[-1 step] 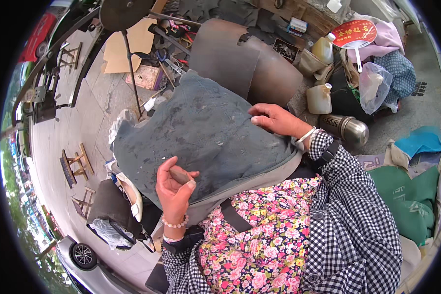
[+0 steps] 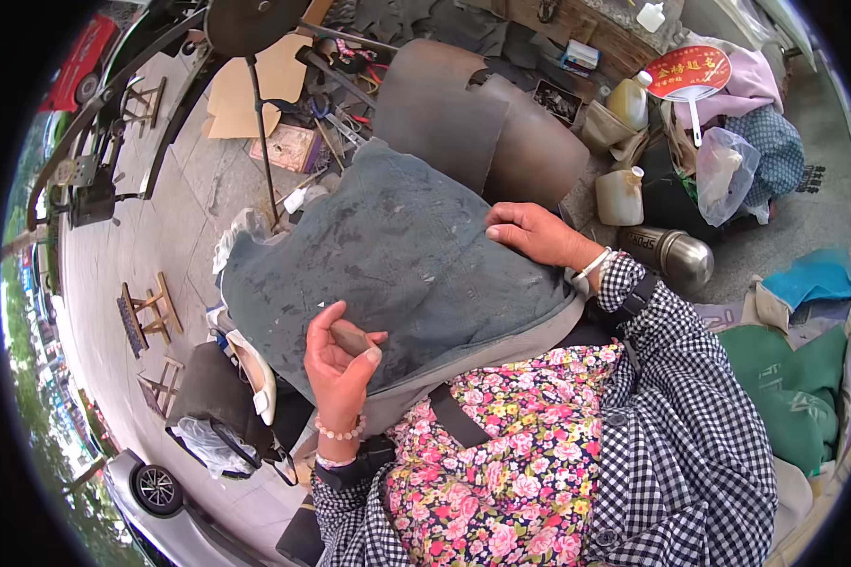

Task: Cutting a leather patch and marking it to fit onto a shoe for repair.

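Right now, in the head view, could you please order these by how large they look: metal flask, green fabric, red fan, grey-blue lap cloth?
1. Grey-blue lap cloth
2. Green fabric
3. Red fan and metal flask: they look too alike to rank.

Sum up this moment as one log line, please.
Left hand: half-curled above the grey lap cloth, grip unclear | Right hand: on the cloth's right side | Nearby: white shoe, metal flask, red fan
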